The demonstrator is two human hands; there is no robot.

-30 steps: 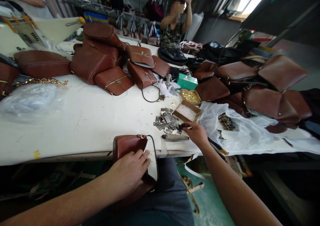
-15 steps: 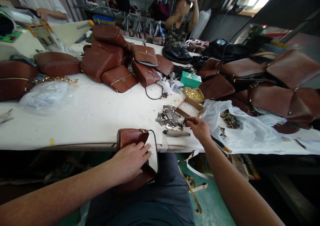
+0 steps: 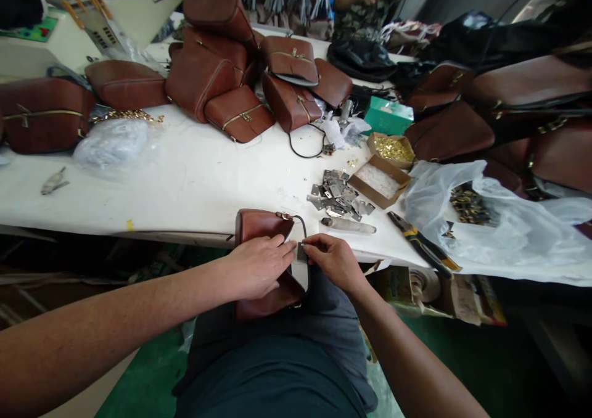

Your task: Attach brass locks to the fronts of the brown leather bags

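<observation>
A brown leather bag (image 3: pixel 261 224) leans at the table edge over my lap, its pale lining showing. My left hand (image 3: pixel 263 265) grips it across the opening, with fingertips on the light inner panel. Pinched in the fingers of my right hand (image 3: pixel 332 259) is a small dark metal plate (image 3: pixel 301 251), held against that panel close to my left fingertips. Beyond the bag lies a pile of similar metal plates (image 3: pixel 340 193). A grey, rod-like tool (image 3: pixel 349 225) rests in front of the pile.
Pliers (image 3: pixel 423 242) lie right of my right hand, beside a plastic bag (image 3: pixel 513 233) of metal fittings. Cardboard boxes (image 3: pixel 393 150) hold gold pieces and small clear bits. Brown bags (image 3: pixel 198 88) are heaped at the back and right. Another person (image 3: pixel 361 5) is across the table.
My right hand has come from the pile of plates to the brown bag, carrying a metal plate. My left hand stays on the bag. The view has tilted down.
</observation>
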